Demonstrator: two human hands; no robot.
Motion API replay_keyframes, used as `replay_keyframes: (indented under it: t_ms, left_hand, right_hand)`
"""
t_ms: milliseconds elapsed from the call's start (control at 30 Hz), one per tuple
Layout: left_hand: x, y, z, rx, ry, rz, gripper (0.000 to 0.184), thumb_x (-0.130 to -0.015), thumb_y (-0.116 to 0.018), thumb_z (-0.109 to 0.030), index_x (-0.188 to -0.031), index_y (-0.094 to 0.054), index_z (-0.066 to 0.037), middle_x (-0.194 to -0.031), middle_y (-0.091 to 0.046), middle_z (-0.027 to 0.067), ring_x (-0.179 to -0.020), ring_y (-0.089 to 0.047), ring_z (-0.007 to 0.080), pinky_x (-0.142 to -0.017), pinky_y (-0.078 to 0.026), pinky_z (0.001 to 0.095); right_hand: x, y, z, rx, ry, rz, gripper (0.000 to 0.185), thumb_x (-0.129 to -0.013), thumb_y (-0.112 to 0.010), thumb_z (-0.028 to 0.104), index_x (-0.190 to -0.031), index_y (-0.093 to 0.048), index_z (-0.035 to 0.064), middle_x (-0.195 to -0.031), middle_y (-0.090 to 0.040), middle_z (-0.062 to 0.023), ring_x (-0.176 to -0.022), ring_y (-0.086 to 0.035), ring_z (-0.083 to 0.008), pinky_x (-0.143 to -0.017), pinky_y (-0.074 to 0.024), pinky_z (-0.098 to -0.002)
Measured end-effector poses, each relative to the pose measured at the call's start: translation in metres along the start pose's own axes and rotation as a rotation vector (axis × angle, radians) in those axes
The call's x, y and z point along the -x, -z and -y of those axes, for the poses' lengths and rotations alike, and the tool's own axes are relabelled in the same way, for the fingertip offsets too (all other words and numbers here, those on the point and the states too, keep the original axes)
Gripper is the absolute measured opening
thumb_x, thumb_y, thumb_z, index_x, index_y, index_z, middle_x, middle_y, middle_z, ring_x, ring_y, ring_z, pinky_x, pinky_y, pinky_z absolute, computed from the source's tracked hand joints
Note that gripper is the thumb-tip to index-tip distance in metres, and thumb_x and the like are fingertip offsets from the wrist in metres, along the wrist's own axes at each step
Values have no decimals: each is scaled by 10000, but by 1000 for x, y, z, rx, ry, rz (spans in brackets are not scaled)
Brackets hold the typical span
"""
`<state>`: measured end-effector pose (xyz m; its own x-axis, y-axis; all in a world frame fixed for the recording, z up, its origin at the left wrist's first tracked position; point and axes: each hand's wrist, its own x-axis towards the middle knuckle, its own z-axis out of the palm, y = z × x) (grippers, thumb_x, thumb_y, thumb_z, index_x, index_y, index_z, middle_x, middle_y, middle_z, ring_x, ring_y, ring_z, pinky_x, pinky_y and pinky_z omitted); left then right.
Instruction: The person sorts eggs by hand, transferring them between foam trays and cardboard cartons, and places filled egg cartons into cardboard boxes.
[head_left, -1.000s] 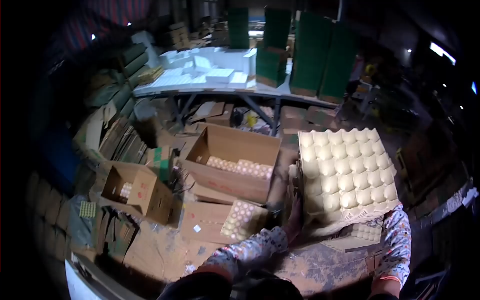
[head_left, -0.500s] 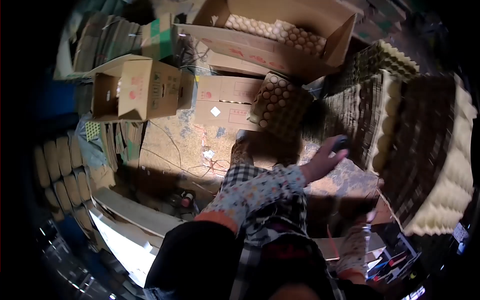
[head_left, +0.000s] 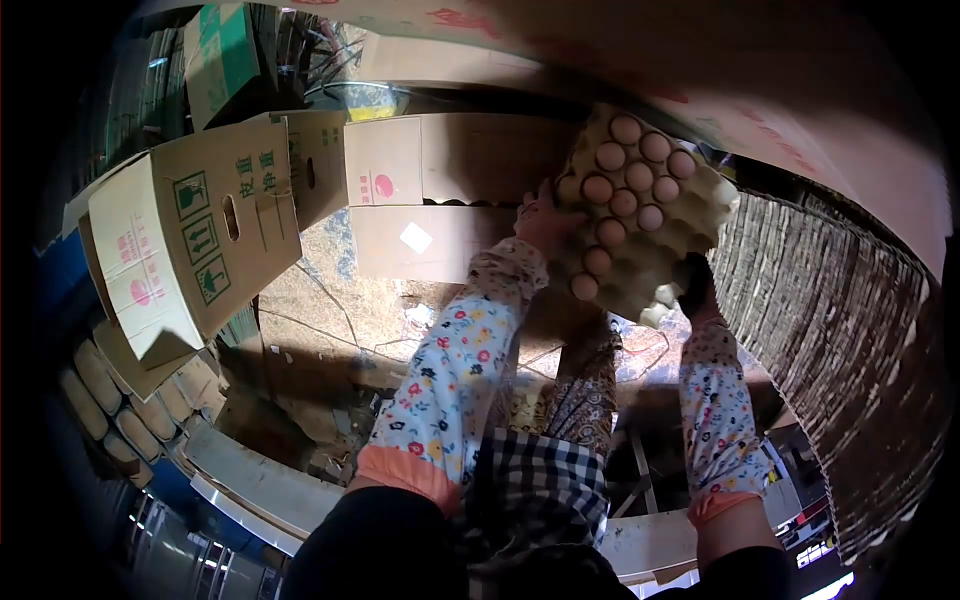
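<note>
Suddenly, handling shifts from the tray stack [head_left: 820, 340] to the part-filled egg tray [head_left: 640, 267]: left grip [head_left: 545, 222] clasping one edge, right grip [head_left: 698, 290] opposite, hold too shadowed to tell.

Brown eggs [head_left: 623, 203] partly fill the pulp tray [head_left: 648, 262].

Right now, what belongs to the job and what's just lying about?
Looks in the job:
- egg tray, part-filled
- eggs in it
- left hand and right hand, at opposite edges

Probably lying about:
- white square
- green-taped box
</note>
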<state>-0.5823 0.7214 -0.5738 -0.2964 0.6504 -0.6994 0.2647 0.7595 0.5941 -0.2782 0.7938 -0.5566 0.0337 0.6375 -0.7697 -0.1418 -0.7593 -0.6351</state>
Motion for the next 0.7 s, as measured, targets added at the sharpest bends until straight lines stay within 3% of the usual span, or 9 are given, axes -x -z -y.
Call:
replay_keyframes:
  t_ms: [267,367,433,467,533,567,600,667,700]
  left_hand:
    - [81,18,11,-38,172,-28,812,-681,-706,-375,-1394,-402,-132,-1359,-457,224,-1244,-455,396,-1013,-412,468]
    - [169,62,11,-120,43,-8,704,-703,-728,-306,-1320,-493,-62,-1324,-516,212,-1182,-532,357,-953,-465,424]
    - [235,105,-25,261,-46,131,557,-724,-736,-212,-1217,-577,-6,-1189,-617,195,-1070,-609,318,-908,-489,382]
    - [264,123,-43,237,-59,142,497,-732,-733,-175,-1178,-602,0,-1133,-643,185,-1030,-624,293,-897,-490,359]
    - [308,152,-77,235,-94,230,449,-757,-732,-153,-1160,-615,7,-1093,-659,170,-1000,-631,258,-890,-488,337]
    - [329,161,-93,248,-99,337,462,-773,-735,-166,-1180,-601,8,-1110,-649,164,-1010,-623,249,-893,-485,337]
    - [349,165,-112,204,-94,330,478,-790,-732,-168,-1206,-579,11,-1127,-636,154,-1017,-612,238,-892,-484,338]
    - [375,160,-127,206,-135,444,502,-821,-720,-152,-1255,-531,16,-1162,-610,136,-1035,-592,227,-892,-482,339]
    - [379,152,-138,253,-148,559,511,-835,-710,-134,-1278,-505,19,-1181,-595,128,-1047,-582,225,-893,-482,338]
  right_hand:
    - [80,90,-89,-392,-112,135,388,-976,-522,305,-1250,-537,32,-1124,-627,-69,-995,-615,-194,-864,-512,-345]
    - [230,26,-51,-201,-203,-125,321,-932,-549,278,-1163,-568,55,-1114,-612,-80,-1021,-587,-188,-891,-494,-347]
    - [324,-1,-30,-44,-207,-177,277,-902,-567,259,-1104,-589,71,-1107,-601,-88,-1039,-569,-183,-910,-482,-348]
    - [358,9,-41,182,-16,-120,307,-881,-582,238,-1133,-586,63,-1093,-606,-88,-1015,-580,-192,-893,-491,-351]
    - [403,5,-38,-79,-13,-146,364,-851,-596,188,-1188,-579,51,-1060,-618,-90,-959,-602,-208,-850,-511,-357]
    - [436,-10,-4,-589,-180,-185,389,-843,-595,160,-1215,-575,47,-1041,-624,-93,-928,-614,-215,-825,-521,-360]
    - [470,-27,37,-726,-135,-225,424,-824,-602,113,-1241,-573,38,-981,-637,-103,-815,-628,-221,-735,-538,-346]
    - [494,12,-9,-699,36,-298,404,-859,-619,157,-1235,-575,17,-979,-654,-116,-779,-647,-208,-695,-543,-302]
    - [507,19,-22,-610,29,-549,378,-857,-645,190,-1205,-596,49,-961,-645,-74,-845,-624,-184,-735,-528,-345]
